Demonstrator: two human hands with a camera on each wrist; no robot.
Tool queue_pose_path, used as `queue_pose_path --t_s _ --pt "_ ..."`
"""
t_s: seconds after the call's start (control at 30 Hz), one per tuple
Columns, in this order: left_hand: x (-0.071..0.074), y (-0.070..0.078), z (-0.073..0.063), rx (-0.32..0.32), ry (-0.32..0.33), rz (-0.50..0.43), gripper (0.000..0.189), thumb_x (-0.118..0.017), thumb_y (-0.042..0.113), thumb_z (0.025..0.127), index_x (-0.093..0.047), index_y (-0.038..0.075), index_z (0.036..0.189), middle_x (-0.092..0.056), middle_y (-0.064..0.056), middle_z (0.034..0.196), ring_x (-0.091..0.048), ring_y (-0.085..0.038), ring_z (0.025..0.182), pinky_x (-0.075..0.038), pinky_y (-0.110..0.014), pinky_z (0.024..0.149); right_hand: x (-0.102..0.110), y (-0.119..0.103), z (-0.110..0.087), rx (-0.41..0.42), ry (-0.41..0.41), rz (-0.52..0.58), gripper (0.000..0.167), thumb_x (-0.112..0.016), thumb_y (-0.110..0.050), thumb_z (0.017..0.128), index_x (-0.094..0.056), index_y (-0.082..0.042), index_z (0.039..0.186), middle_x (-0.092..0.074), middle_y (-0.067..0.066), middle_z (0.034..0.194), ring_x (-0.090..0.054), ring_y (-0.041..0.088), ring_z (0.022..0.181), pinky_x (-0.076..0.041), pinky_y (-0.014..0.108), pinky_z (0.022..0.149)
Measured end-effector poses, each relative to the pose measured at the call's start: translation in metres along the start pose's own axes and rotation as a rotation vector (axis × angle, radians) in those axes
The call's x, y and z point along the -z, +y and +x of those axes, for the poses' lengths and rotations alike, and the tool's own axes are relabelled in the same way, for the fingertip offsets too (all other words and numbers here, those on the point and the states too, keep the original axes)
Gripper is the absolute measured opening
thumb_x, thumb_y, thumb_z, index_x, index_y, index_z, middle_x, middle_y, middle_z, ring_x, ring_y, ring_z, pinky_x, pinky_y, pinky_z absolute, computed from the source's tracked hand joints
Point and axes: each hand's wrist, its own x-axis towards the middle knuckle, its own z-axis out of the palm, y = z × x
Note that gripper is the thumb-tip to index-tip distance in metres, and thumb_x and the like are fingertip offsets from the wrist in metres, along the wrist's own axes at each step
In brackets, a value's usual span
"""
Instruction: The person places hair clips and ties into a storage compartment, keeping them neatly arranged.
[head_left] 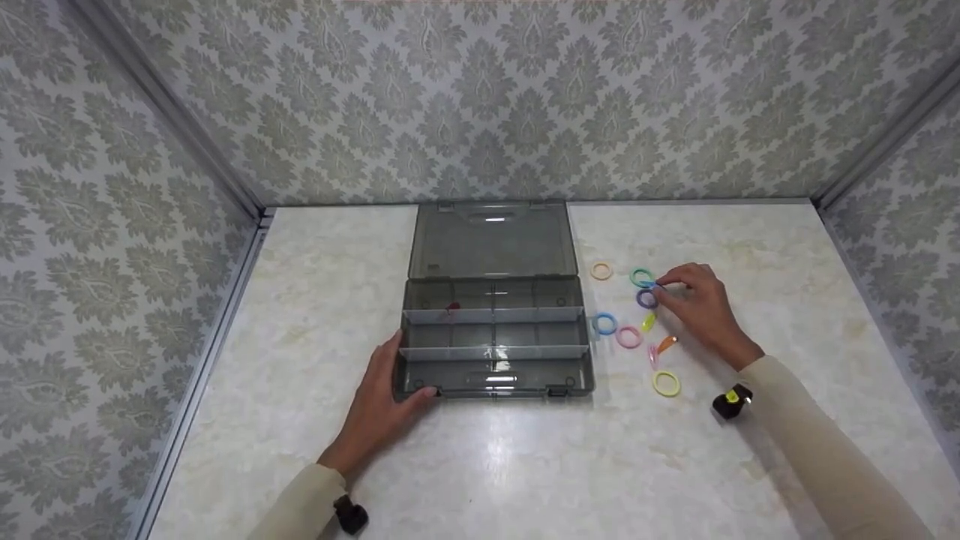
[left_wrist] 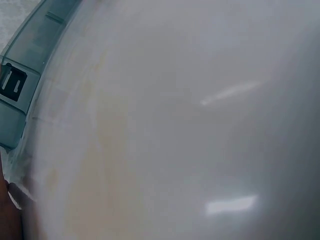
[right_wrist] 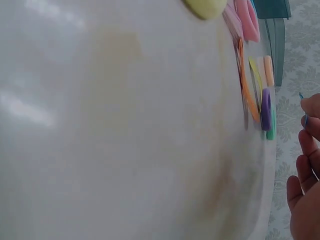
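A smoky see-through compartment box (head_left: 493, 373) stands with its lid (head_left: 493, 240) folded back. Its near left corner is gripped by my left hand (head_left: 379, 394), thumb at the front edge and fingers along the side. Between thumb and index finger, my right hand (head_left: 701, 304) pinches a small blue hair clip (head_left: 646, 283) above the purple hair tie (head_left: 646, 299) and green hair tie (head_left: 641, 277). A red hair clip (head_left: 452, 307) is in the box's back row. In the right wrist view, only a bit of the blue clip (right_wrist: 301, 95) shows past the fingertips.
Right of the box lie peach (head_left: 601, 271), blue (head_left: 604, 324), pink (head_left: 628, 337) and yellow hair ties (head_left: 666, 384). Among them are yellow (head_left: 649, 322), orange (head_left: 667, 343) and pink hair clips (head_left: 653, 355). Patterned panels (head_left: 487, 97) enclose the table's back and sides.
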Motion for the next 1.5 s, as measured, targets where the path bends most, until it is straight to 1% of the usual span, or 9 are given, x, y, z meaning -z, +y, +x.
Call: queue_pose_path --t_s 0.17,0.3,0.47,0.63,0.73,0.83,1.07,1.37,1.5 --pt "0.0 -0.001 0.0 0.003 -0.001 -0.004 0.111 -0.08 0.064 0.095 -0.018 0.025 0.178 -0.034 -0.01 0.175 -0.035 -0.031 0.163 -0.033 -0.06 0.129 -0.007 -0.01 0.003 0.014 -0.019 0.019 0.007 -0.084 -0.006 0.098 -0.083 -0.005 0.105 -0.073 0.011 0.111 -0.052 0.02 0.112 -0.04 0.037 0.096" --pt "0.0 -0.001 0.0 0.002 0.002 -0.004 0.11 -0.08 0.063 0.096 -0.019 0.025 0.178 -0.034 -0.01 0.176 -0.034 -0.031 0.163 -0.033 -0.06 0.129 -0.013 -0.018 0.004 0.033 -0.037 0.034 0.006 -0.084 -0.005 0.098 -0.083 -0.004 0.104 -0.072 0.011 0.111 -0.052 0.019 0.112 -0.04 0.037 0.095" --pt "0.0 0.001 0.001 -0.004 0.002 -0.012 0.11 -0.08 0.062 0.096 -0.018 0.025 0.178 -0.033 -0.01 0.176 -0.033 -0.032 0.163 -0.033 -0.06 0.129 -0.02 -0.027 0.006 0.116 -0.045 0.045 0.007 -0.085 -0.002 0.096 -0.083 -0.003 0.102 -0.073 0.011 0.11 -0.053 0.019 0.111 -0.04 0.033 0.095" --pt "-0.001 0.002 0.005 -0.03 -0.001 -0.017 0.109 -0.079 0.062 0.097 -0.017 0.023 0.179 -0.033 -0.011 0.176 -0.034 -0.031 0.163 -0.033 -0.058 0.129 -0.027 -0.035 0.009 0.197 -0.05 0.083 0.008 -0.086 0.001 0.093 -0.083 -0.002 0.099 -0.073 0.013 0.107 -0.054 0.022 0.109 -0.04 0.035 0.093" --pt "-0.002 0.002 0.007 -0.057 0.001 -0.021 0.11 -0.081 0.059 0.098 -0.018 0.021 0.178 -0.034 -0.012 0.175 -0.034 -0.032 0.162 -0.034 -0.058 0.129 -0.031 -0.042 0.01 0.217 -0.065 0.088 0.007 -0.087 -0.001 0.093 -0.083 -0.002 0.099 -0.073 0.012 0.108 -0.053 0.023 0.108 -0.042 0.037 0.088" --pt "-0.002 0.001 0.007 -0.068 0.004 -0.021 0.11 -0.082 0.057 0.097 -0.018 0.02 0.178 -0.034 -0.012 0.175 -0.034 -0.032 0.162 -0.034 -0.058 0.128 -0.036 -0.051 0.011 0.239 -0.087 0.079 0.005 -0.086 -0.004 0.094 -0.083 -0.003 0.098 -0.072 0.012 0.109 -0.054 0.024 0.108 -0.042 0.038 0.088" --pt "-0.001 -0.002 0.004 -0.051 0.006 -0.018 0.11 -0.082 0.057 0.097 -0.017 0.022 0.178 -0.034 -0.01 0.175 -0.034 -0.03 0.163 -0.033 -0.056 0.129 -0.053 -0.07 0.013 0.299 -0.158 0.047 0.007 -0.085 -0.011 0.098 -0.083 -0.004 0.101 -0.071 0.013 0.112 -0.054 0.033 0.112 -0.044 0.044 0.1" --pt "-0.001 -0.001 0.0 -0.04 0.001 -0.006 0.11 -0.082 0.054 0.098 -0.016 0.019 0.179 -0.033 -0.012 0.176 -0.034 -0.032 0.163 -0.033 -0.059 0.129 -0.071 -0.085 0.017 0.38 -0.17 0.022 0.007 -0.087 -0.004 0.095 -0.083 -0.005 0.101 -0.069 0.014 0.114 -0.055 0.035 0.109 -0.045 0.048 0.097" --pt "-0.001 0.0 0.0 -0.033 0.004 -0.002 0.11 -0.082 0.055 0.098 -0.016 0.019 0.178 -0.032 -0.013 0.176 -0.034 -0.034 0.162 -0.033 -0.059 0.129 -0.075 -0.093 0.02 0.368 -0.194 0.021 0.007 -0.086 -0.008 0.097 -0.083 -0.005 0.103 -0.068 0.013 0.115 -0.055 0.035 0.11 -0.047 0.048 0.097"
